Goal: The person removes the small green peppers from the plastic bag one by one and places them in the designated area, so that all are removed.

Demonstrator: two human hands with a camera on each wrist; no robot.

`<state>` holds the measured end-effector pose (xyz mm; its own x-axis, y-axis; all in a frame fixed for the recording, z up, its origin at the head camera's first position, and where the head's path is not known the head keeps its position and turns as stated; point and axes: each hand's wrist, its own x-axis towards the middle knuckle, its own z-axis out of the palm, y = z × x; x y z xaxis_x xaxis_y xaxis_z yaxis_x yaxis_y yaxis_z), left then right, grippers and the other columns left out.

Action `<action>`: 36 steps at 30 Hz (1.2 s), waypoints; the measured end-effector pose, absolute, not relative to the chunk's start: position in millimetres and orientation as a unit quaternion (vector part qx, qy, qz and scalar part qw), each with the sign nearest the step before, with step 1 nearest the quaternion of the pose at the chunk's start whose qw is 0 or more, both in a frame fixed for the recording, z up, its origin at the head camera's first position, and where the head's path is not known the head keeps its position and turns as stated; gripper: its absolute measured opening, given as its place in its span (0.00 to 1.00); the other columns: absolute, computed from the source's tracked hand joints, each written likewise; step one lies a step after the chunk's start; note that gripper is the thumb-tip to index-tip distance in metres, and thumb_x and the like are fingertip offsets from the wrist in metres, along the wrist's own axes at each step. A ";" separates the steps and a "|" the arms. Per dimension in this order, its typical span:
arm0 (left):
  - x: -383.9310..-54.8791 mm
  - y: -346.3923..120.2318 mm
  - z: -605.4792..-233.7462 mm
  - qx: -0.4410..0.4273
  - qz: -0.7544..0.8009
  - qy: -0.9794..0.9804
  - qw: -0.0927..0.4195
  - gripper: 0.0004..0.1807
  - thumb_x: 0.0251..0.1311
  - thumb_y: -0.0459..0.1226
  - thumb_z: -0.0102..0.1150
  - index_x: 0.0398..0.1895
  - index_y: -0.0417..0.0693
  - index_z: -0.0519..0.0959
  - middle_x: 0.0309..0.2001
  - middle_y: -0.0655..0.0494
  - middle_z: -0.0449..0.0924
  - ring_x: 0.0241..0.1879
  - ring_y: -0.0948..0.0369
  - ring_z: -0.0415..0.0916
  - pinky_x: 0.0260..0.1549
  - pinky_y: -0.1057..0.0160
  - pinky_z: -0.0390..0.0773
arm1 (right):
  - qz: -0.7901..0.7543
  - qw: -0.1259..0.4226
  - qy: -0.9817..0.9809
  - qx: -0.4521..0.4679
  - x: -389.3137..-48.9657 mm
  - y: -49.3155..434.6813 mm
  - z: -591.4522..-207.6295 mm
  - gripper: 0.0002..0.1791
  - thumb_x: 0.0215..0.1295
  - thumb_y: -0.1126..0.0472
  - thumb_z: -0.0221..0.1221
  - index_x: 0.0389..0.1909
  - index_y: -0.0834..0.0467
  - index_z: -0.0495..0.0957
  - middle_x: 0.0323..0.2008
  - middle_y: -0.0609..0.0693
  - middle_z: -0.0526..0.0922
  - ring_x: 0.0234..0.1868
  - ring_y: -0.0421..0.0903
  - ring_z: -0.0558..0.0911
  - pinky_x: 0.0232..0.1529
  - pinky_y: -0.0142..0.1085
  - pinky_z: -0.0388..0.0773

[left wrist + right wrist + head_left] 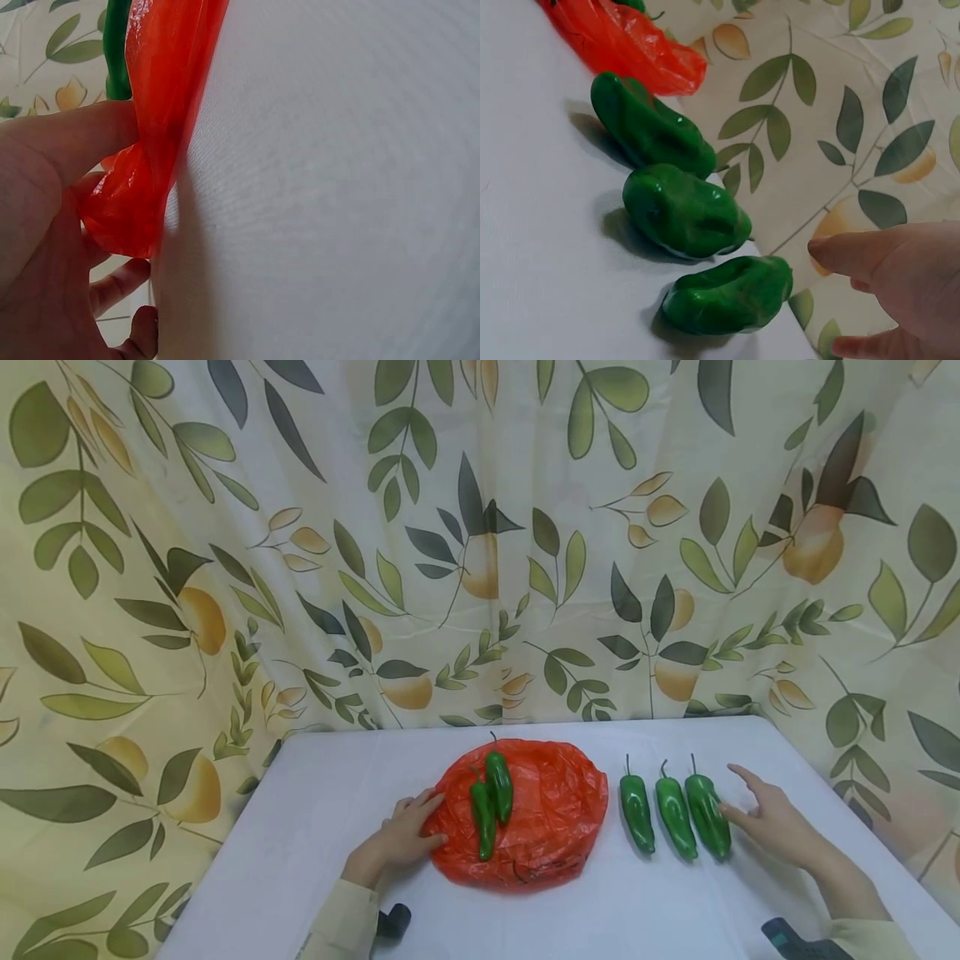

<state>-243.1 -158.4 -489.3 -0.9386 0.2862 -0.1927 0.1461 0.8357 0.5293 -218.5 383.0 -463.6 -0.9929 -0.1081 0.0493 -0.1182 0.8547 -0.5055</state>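
Note:
A crumpled red plastic bag (551, 810) lies on the white table, with two green peppers, one (483, 822) partly overlapping the other (498, 785), on top. My left hand (405, 831) is at the bag's left edge. In the left wrist view its thumb (97, 135) and fingers pinch a fold of the red plastic (124, 210). Three more green peppers stand in a row right of the bag: the left one (637, 814), the middle one (677, 818) and the right one (708, 818). Beside the right pepper (727, 296), my right hand (776, 822) hovers with fingers spread, holding nothing.
The white table (330, 793) ends at a far edge against a leaf-and-fruit patterned curtain (555, 635). Dark wrist-camera mounts show beside both sleeves, the left mount (393, 922) and the right mount (798, 939).

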 end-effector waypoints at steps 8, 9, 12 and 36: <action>-242.5 -157.2 -487.4 0.113 0.258 0.950 0.136 0.40 0.63 0.49 0.65 0.78 0.56 0.62 0.80 0.51 0.56 0.76 0.41 0.52 0.65 0.23 0.60 | 0.255 0.016 -0.966 0.048 -212.7 376.9 -450.6 0.41 0.76 0.51 0.53 0.75 0.72 0.47 0.65 0.86 0.54 0.56 0.83 0.70 0.46 0.71 0.77; -242.6 -157.4 -487.4 0.113 0.258 0.950 0.136 0.40 0.63 0.49 0.65 0.78 0.56 0.62 0.80 0.51 0.56 0.76 0.41 0.51 0.65 0.23 0.60 | 0.251 0.018 -0.966 0.049 -212.3 376.3 -448.9 0.41 0.76 0.50 0.54 0.75 0.71 0.48 0.65 0.86 0.54 0.56 0.83 0.70 0.45 0.71 0.77; -243.0 -157.7 -488.0 0.112 0.255 0.951 0.137 0.40 0.64 0.49 0.64 0.78 0.56 0.62 0.80 0.52 0.55 0.77 0.41 0.51 0.65 0.23 0.60 | 0.247 0.021 -0.968 0.047 -211.0 373.9 -444.1 0.41 0.76 0.49 0.54 0.75 0.71 0.49 0.65 0.86 0.54 0.56 0.83 0.70 0.45 0.70 0.78; -243.4 -158.0 -489.4 0.111 0.255 0.950 0.140 0.41 0.63 0.50 0.65 0.78 0.57 0.62 0.80 0.52 0.55 0.77 0.41 0.50 0.66 0.24 0.60 | 0.249 0.035 -0.963 0.094 -191.0 307.5 -417.7 0.38 0.72 0.47 0.59 0.74 0.64 0.61 0.67 0.77 0.64 0.66 0.79 0.65 0.56 0.78 0.64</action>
